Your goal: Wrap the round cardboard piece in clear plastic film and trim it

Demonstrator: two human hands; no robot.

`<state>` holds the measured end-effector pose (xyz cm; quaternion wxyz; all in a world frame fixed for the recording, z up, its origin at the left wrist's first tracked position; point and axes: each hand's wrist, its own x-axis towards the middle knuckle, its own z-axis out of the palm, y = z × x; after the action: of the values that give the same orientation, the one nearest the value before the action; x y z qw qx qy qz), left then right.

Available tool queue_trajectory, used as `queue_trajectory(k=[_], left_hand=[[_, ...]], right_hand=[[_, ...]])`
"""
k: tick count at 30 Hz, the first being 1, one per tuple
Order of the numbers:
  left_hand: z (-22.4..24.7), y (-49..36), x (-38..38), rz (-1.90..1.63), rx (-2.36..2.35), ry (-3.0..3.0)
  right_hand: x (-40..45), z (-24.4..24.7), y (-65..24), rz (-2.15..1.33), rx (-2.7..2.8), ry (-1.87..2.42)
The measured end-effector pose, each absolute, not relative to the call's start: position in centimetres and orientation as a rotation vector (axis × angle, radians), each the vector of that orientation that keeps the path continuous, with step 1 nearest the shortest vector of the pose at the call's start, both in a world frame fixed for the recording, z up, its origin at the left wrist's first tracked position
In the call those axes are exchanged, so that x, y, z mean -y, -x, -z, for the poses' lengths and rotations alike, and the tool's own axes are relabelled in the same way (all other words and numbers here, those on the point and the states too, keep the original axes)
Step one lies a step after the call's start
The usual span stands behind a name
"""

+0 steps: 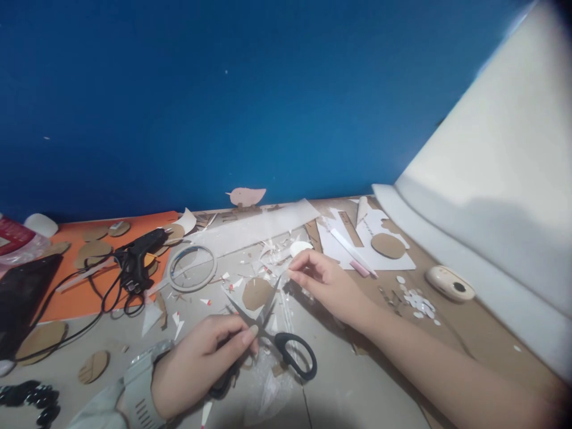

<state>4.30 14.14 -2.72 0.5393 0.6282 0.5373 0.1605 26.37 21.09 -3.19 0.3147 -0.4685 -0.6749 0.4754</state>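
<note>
My left hand, with a pale watch strap on its wrist, grips a pair of scissors near the pivot. The scissors' blades are spread apart and point away from me; one black handle loop sticks out to the right. At the tip of the right blade, my right hand pinches with thumb and fingertips. Whatever lies between those fingertips is too small to make out. Behind the blades a cardboard disc lies on the table, among small white and red paper scraps.
On the left, a black glue gun with its cord lies on an orange sheet with cardboard discs. A tape roll is nearby. To the right are white paper, small white discs and a cream oval device. A blue wall stands behind.
</note>
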Motion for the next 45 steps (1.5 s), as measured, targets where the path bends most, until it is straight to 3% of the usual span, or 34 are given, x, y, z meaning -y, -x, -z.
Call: queue_trajectory(k=[25,45], left_hand=[[2.80,-4.18,-13.96,-0.387,-1.266,-1.550],[3.12,-4.21,-13.92,-0.361,-1.256,-1.415]], right_hand=[[-21.08,3.69,-26.20,-1.359,1.673,1.098],[-20.50,3.82,-26.33,-0.914,1.730,1.201]])
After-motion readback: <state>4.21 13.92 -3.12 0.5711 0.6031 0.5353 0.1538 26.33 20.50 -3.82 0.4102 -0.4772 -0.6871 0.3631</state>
